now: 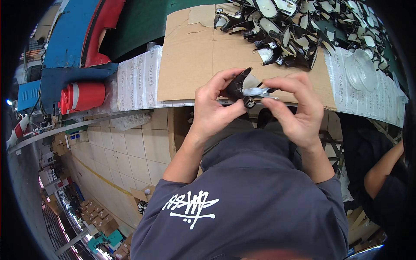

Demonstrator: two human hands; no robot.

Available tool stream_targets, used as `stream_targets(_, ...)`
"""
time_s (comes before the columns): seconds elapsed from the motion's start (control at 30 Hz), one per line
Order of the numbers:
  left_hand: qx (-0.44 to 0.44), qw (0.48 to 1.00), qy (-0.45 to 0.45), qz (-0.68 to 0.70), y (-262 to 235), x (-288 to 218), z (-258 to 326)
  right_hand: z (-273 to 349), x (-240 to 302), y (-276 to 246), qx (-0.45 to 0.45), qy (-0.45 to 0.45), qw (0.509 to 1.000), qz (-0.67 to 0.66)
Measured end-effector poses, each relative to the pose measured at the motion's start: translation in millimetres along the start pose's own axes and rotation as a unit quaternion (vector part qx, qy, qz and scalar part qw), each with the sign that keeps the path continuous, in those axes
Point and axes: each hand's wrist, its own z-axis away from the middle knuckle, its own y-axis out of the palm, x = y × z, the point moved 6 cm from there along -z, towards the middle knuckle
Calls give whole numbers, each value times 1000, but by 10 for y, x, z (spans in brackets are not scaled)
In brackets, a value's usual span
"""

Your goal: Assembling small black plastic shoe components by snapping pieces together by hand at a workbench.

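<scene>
Above the near edge of the cardboard sheet [190, 65], my left hand [211, 106] grips a glossy black shoe part [235, 88] with a cream inner side. Its thumb lies below and its fingers above and behind. From the right, my right hand [299, 106] pinches thumb and forefinger around a small shiny whitish piece [256, 92], which lies against the open side of the shoe part. Too little of it shows to tell its kind, or whether it is fixed to the shoe part. Similar black-and-cream shoe parts [281, 41] are heaped on the cardboard's far right.
More shoe parts spread along the green surface [147, 17] at the far right. A clear round plastic container [361, 71] stands right of the cardboard, on printed white covering. A red container [83, 98] is at the left. Another person's arm [383, 173] shows at lower right.
</scene>
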Motion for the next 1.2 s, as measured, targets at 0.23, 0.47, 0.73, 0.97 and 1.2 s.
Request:
stream_targets(0.23, 13, 999, -19, -31, 15, -24, 30, -20, -53, 77, 1, -27, 997, 66)
stream_targets(0.47, 30, 998, -22, -52, 6, -12, 49, -122, -80, -32, -51, -38, 990, 126)
stream_targets(0.73, 35, 994, -100, 35, -54, 165, 71, -28, -60, -22, -23, 6, 998, 52)
stream_targets(0.97, 32, 994, -96, 43, -56, 174, 65, 42, -73, 104, 5, -15, 995, 94)
stream_targets(1.2, 17, 988, -124, 86, -76, 183, 88, -37, -174, -98, -54, -25, 984, 167)
